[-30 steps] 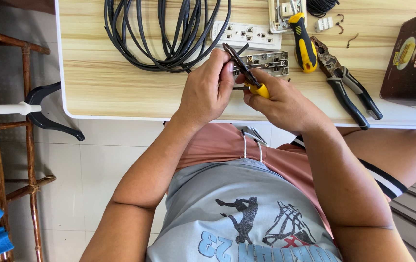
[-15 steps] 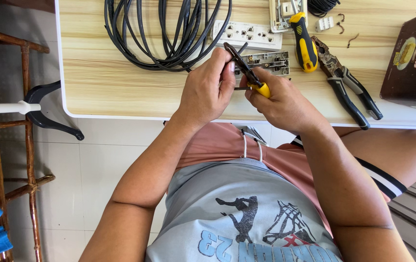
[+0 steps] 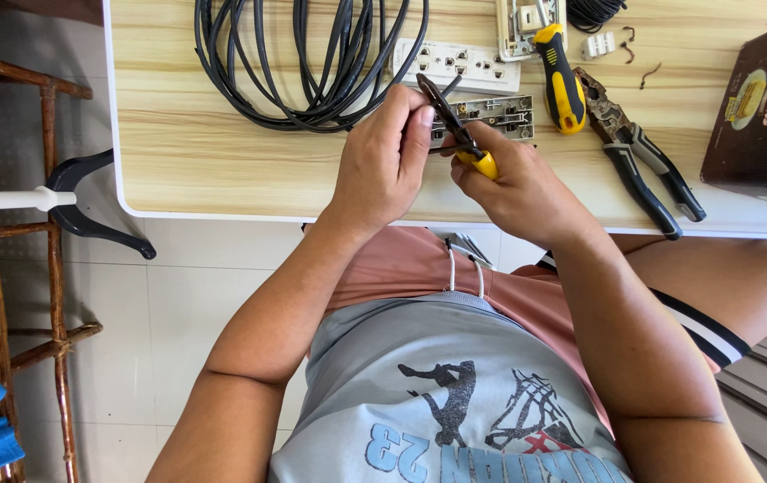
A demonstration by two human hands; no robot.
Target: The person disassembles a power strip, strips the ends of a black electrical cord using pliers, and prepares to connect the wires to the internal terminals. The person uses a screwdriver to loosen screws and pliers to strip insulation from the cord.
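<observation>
Gripping the yellow-handled cutter [image 3: 455, 134], the right hand [image 3: 526, 183] points its long blades up-left toward the left hand [image 3: 383, 161], which pinches a thin wire near the desk's [image 3: 222, 170] front edge.

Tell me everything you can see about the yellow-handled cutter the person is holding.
The cutter is a small hand tool with dark metal jaws and yellow grips. Only a bit of one grip shows, poking out of the right hand, which wraps the handles. The jaws point up and to the left, tilted, above the wooden table edge. The left hand pinches a thin dark wire right at the jaws. Whether the jaws are closed is unclear.
</observation>
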